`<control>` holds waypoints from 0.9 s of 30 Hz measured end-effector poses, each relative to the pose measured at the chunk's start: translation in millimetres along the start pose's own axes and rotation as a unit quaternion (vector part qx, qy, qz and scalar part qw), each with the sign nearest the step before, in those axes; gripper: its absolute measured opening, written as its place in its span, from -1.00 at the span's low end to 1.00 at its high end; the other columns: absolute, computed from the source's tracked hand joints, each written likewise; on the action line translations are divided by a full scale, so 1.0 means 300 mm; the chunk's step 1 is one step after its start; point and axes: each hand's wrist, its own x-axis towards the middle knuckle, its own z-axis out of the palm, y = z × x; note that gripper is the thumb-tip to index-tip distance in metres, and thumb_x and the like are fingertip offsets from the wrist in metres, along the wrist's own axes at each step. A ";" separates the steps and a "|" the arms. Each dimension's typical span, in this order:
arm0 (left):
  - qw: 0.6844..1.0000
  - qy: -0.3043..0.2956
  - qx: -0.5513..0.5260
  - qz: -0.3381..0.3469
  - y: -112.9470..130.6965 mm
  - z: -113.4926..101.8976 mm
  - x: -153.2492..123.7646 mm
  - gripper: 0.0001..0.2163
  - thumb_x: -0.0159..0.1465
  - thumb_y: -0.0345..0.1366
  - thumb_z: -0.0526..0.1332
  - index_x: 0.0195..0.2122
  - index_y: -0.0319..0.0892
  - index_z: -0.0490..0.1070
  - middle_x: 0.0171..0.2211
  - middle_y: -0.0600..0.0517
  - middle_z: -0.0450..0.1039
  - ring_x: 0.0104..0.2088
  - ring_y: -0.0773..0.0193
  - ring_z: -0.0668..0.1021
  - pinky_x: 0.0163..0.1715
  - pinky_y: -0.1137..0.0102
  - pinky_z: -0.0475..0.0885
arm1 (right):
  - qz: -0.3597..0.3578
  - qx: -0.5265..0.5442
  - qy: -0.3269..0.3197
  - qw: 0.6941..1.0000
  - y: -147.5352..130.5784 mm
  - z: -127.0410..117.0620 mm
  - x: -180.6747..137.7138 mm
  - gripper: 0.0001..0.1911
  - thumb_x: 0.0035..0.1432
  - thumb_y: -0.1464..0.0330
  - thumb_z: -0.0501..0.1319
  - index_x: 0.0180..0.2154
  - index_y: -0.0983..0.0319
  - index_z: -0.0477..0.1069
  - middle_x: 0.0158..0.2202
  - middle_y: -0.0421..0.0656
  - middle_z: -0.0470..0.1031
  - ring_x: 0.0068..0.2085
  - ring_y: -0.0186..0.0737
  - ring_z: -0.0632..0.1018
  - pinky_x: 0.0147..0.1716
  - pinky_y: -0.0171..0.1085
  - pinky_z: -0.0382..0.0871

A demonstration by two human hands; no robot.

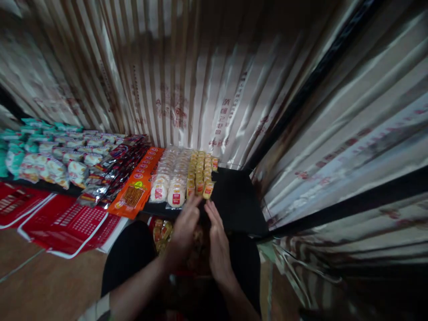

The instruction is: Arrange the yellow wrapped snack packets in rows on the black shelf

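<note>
Small yellow wrapped snack packets (199, 174) stand in narrow rows on a black shelf (239, 200). My left hand (187, 223) reaches to the front of these rows, its fingers stretched forward and somewhat blurred. Just right of it, my right hand (219, 245) has straight fingers held side by side, with the tips by the front right packet (208, 190). I see nothing held in either hand; whether the fingertips touch the packets is hard to tell. Between my knees, below the hands, lie more gold-wrapped packets (162, 232), partly hidden by my left arm.
Left of the yellow packets stand rows of round white crackers (176, 194), orange snack bags (133, 191), dark red packets (115, 167) and white and teal packets (77, 173). Red bags (67, 223) hang below the shelf. Pleated printed sheeting (187, 80) and a dark pole (284, 129) close off the back and right.
</note>
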 end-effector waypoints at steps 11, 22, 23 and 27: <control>0.940 -0.035 0.334 0.065 -0.424 -0.148 -0.140 -0.65 0.04 -0.42 0.18 -0.11 -0.12 0.43 0.10 -0.15 0.29 0.23 -0.06 0.10 0.17 -0.01 -0.10 | 0.064 -0.109 -0.054 0.990 0.249 0.029 -0.111 -0.57 0.00 0.21 0.15 -0.06 0.21 0.35 -0.10 -0.05 0.47 -0.07 -0.06 0.48 -0.09 -0.10 0.35; 0.947 -0.090 0.307 -0.015 -0.564 -0.038 0.070 -0.49 0.05 -0.57 0.07 0.06 -0.17 0.29 0.17 -0.14 0.19 0.21 0.13 0.18 0.16 0.24 0.07 | -0.051 -0.377 -0.139 0.914 0.368 0.173 0.047 -0.54 0.01 0.60 -0.03 -0.07 0.23 0.40 -0.17 -0.06 0.49 -0.09 -0.15 0.45 0.00 -0.18 0.23; 0.950 -0.093 0.295 -0.040 -0.571 -0.019 0.086 -0.54 0.07 -0.56 0.06 0.02 -0.18 0.31 0.11 -0.15 0.27 0.17 0.14 0.26 0.13 0.27 0.12 | -0.039 -0.377 -0.133 0.916 0.382 0.177 0.058 -0.54 0.01 0.59 -0.02 -0.07 0.23 0.40 -0.17 -0.05 0.49 -0.08 -0.15 0.45 -0.01 -0.19 0.23; 0.954 -0.085 0.274 -0.088 -0.605 0.040 0.123 -0.69 0.11 -0.42 0.13 -0.09 -0.26 0.36 -0.07 -0.23 0.42 -0.01 0.06 0.44 0.00 0.23 0.26 | 0.007 -0.382 -0.117 0.917 0.428 0.175 0.091 -0.64 0.04 0.51 0.04 -0.11 0.25 0.41 -0.10 0.00 0.48 -0.05 -0.08 0.45 -0.05 -0.19 0.26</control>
